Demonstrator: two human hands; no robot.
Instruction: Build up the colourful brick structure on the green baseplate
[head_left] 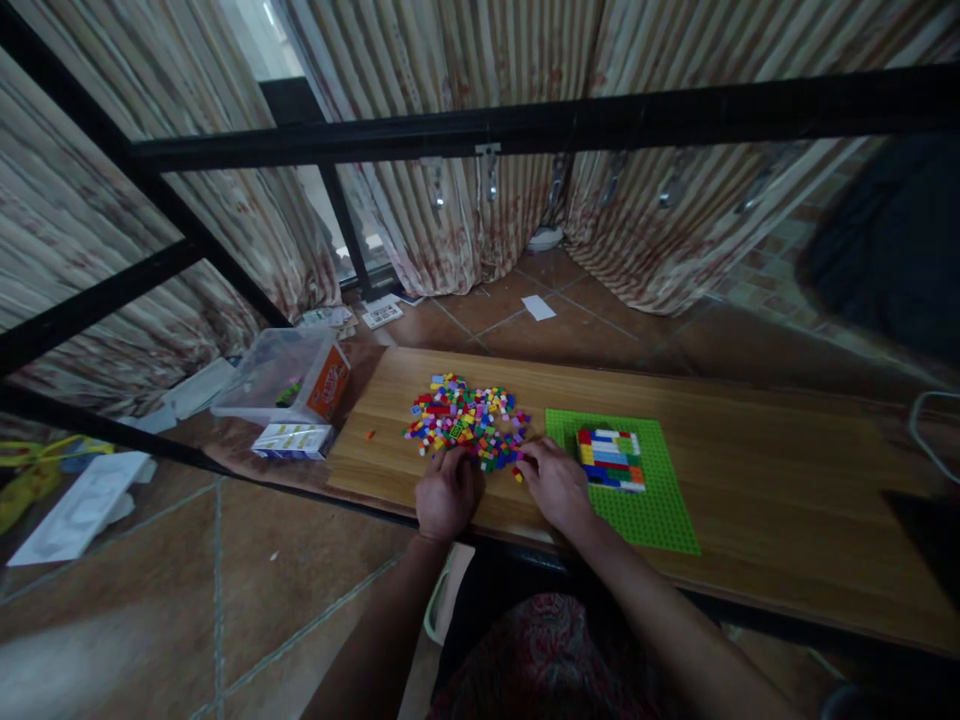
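Note:
A heap of small toy building bricks (469, 415) in many colours lies on the wooden board. At the heap's near edge, my left hand (448, 492) is closed with its fingers curled in; anything between them is hidden. My right hand (555, 483) reaches the heap's right edge, its fingertips pressed together, and what they grip is too small to make out. A red and yellow brick piece (518, 475) lies just beside those fingertips. Right of that hand, a green studded baseplate (664, 490) carries a block of multicoloured bricks (611, 460) built in rows.
The wooden board (772, 480) extends far to the right. One orange brick (370, 435) lies apart on its left. Beyond the left end stand a clear plastic box (262, 370) and a small white-and-blue carton (292, 441). A black metal bar (480, 135) crosses ahead, before striped curtains.

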